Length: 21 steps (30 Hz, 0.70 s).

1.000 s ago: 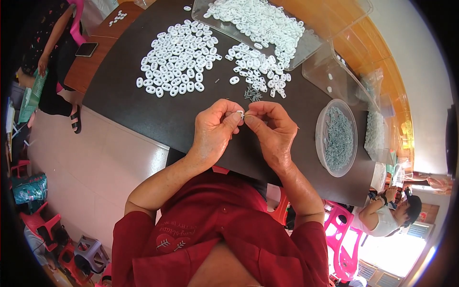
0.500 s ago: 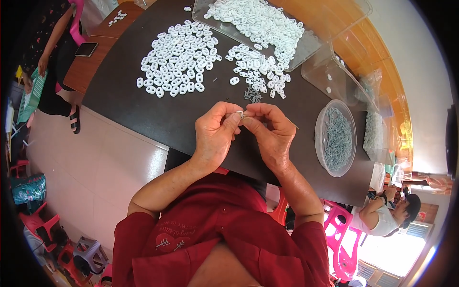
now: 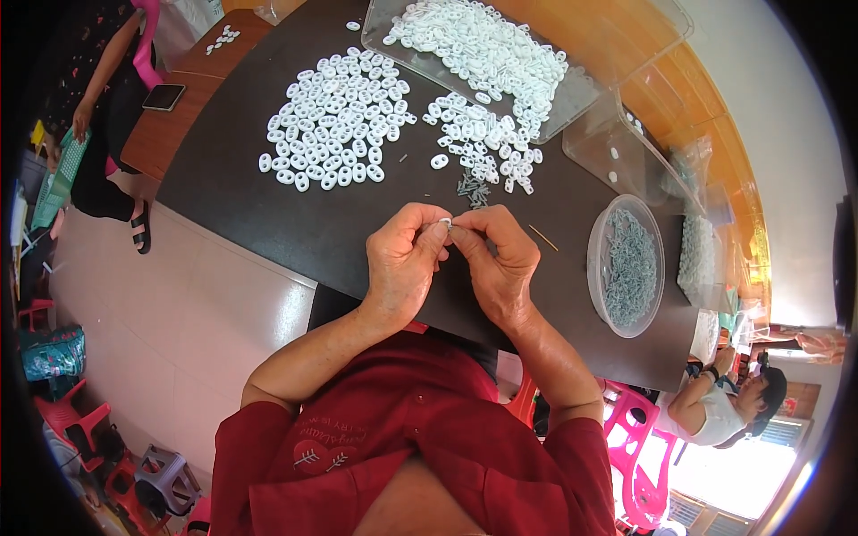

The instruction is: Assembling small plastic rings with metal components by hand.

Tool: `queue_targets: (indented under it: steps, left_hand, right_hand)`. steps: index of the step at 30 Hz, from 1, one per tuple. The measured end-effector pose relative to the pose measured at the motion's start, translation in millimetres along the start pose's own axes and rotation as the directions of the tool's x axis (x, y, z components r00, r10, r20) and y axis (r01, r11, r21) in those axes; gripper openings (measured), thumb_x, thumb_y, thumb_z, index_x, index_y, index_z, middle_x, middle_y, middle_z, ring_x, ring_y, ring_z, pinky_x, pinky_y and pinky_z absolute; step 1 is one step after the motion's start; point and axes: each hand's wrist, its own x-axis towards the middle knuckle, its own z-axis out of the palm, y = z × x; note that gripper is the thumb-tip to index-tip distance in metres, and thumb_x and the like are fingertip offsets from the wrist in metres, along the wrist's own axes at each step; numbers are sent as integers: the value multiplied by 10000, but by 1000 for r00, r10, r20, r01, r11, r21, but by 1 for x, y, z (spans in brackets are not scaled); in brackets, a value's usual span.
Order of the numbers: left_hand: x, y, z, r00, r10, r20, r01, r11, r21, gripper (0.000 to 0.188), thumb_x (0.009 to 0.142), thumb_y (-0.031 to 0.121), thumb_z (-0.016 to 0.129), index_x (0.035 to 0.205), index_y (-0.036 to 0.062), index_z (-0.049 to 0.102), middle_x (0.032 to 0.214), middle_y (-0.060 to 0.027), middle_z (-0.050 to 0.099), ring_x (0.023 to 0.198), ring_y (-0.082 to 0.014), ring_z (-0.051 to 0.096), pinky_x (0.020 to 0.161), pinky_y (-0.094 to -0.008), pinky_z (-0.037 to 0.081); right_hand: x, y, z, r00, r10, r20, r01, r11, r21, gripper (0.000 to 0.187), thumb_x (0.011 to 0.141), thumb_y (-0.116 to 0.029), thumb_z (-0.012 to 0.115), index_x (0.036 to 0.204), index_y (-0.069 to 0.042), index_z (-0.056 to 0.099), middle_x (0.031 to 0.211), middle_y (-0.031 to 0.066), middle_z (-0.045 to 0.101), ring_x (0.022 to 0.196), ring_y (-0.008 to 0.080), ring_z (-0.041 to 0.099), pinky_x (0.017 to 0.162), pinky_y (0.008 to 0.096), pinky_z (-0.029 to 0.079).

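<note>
Over the near part of the dark table, my left hand (image 3: 399, 263) pinches a small white plastic piece (image 3: 445, 221) between thumb and forefinger. My right hand (image 3: 502, 268) meets it there, thumb and forefinger pressed together at the piece's edge. Whatever is in the right fingertips is too small and covered to name. Just beyond the hands lie a little heap of dark grey pins (image 3: 474, 189) and a cluster of white two-holed pieces (image 3: 483, 143). A wider spread of white oval pieces (image 3: 335, 121) covers the table to the left.
A clear bin (image 3: 581, 103) of white pieces stands at the back. To the right are a round tub (image 3: 661, 268) of small grey parts and a thin wooden stick (image 3: 543, 238). One person (image 3: 94, 107) is at far left, another (image 3: 724, 402) at far right.
My right hand has drawn slightly down and to the left, so the whole wooden stick now shows. Both hands still meet at the small white piece.
</note>
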Motion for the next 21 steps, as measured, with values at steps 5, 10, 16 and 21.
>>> queue_targets:
  steps: [5,10,16,21]
  left_hand:
    - [3,0,-5,1000,-21,-17,20,998,-64,108,922,70,559,988,-8,595,811,-18,598,657,-52,530,550,-185,437]
    - [7,10,-18,998,-41,-48,34,990,-140,131,919,76,568,1011,-14,592,813,-36,608,652,-59,538,549,-191,439]
    - [9,10,-23,996,-22,-86,10,989,-146,144,908,86,585,984,-35,596,820,-87,624,638,-100,556,565,-227,467]
    - [9,7,-25,996,-34,-81,21,988,-155,138,907,81,585,980,-36,595,821,-91,626,634,-100,555,560,-225,464]
  right_hand:
    - [3,1,1,999,-15,34,15,1000,-14,110,807,50,627,906,7,645,810,40,597,737,96,546,659,235,443]
    - [40,12,-17,991,-122,56,132,965,-228,187,793,28,629,969,-25,665,823,77,610,745,183,573,663,288,454]
    - [80,44,2,882,-403,245,466,658,-592,212,695,-22,671,888,-108,678,735,70,543,707,246,514,587,369,426]
    - [88,46,3,857,-365,363,515,593,-619,185,679,-12,683,849,-80,656,762,75,552,729,258,521,609,378,434]
